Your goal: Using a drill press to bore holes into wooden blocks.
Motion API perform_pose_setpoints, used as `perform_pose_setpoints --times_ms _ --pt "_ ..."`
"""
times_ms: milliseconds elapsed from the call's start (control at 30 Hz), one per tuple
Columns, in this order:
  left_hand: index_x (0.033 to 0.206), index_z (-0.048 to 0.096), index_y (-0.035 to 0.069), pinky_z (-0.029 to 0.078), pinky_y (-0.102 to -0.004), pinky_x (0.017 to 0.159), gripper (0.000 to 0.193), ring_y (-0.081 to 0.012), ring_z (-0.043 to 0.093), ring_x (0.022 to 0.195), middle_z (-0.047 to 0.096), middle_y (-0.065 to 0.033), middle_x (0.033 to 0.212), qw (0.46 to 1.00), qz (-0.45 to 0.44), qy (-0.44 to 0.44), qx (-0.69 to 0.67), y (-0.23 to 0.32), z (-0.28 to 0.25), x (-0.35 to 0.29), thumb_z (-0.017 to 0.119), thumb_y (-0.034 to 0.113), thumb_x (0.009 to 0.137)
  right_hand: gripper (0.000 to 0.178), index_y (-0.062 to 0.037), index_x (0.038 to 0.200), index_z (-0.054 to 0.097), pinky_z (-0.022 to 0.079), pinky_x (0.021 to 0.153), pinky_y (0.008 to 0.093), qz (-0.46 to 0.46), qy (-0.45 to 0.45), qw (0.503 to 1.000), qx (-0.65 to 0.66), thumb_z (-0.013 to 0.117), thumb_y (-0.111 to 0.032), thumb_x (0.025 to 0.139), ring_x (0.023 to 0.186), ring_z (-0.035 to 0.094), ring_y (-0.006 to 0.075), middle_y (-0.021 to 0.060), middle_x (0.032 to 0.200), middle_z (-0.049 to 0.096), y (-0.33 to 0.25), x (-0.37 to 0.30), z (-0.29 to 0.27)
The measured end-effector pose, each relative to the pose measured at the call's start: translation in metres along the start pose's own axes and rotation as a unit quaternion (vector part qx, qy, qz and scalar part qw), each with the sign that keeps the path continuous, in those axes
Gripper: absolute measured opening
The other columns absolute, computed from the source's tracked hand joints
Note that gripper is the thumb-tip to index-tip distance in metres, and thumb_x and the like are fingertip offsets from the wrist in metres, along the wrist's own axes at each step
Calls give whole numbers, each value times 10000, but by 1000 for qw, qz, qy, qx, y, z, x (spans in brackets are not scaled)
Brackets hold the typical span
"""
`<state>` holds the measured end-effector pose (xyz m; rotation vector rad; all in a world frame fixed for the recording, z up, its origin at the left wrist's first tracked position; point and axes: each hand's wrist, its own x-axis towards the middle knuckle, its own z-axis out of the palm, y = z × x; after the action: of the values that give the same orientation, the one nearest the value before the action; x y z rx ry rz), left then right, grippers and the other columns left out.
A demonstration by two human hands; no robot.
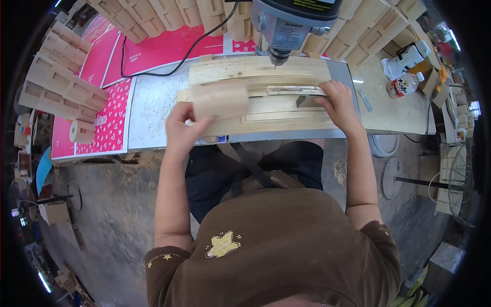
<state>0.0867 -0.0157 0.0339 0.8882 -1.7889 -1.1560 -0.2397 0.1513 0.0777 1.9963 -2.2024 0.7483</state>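
1. Left hand [184,124], ten o'clock: I see it grasping a pale wooden block [221,100].
2. Said block: eleven o'clock, blurred, over the slatted board [225,66].
3. Right hand [336,104], two o'clock: thumb touching a small dark piece [305,101]; whether gripping, I cannot tell.
4. Drill chuck [280,55]: between twelve and one.
5. Stacked blocks [135,20]: eleven o'clock, farthest.

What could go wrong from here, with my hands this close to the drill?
The wooden block, blurred here, is held near its left end by the left hand, so it might tilt or slip. The right hand looks close to the drill; lowering that could hurt fingers. The black cable loops behind the block and might snag.
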Motion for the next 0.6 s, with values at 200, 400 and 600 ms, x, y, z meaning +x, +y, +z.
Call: perform_pose_setpoints --times_ms 200,400,600 --pt "698 608 18 314 -182 469 251 -35 424 496 519 22 576 958 -235 70 -146 52 -27 -14 761 212 741 244 -72 919 580 355 823 386 -16 6 999 30 684 -168 721 881 521 271 67 851 556 -41 -9 9" --pt "625 588 47 270 -201 407 326 -33 392 448 517 14 550 952 -274 65 -118 37 -10 -27 744 301 755 262 -61 918 581 380 798 396 -38 -2 998 55 692 -173 709 862 518 290 79 843 556 -49 -9 11" --pt "650 593 39 294 -201 430 342 -37 409 472 521 11 566 958 -257 39 -119 41 4 -25 747 326 754 276 -57 935 590 392 775 393 -27 -8 999 37 697 -163 704 853 519 287 77 846 561 -42 -13 6"
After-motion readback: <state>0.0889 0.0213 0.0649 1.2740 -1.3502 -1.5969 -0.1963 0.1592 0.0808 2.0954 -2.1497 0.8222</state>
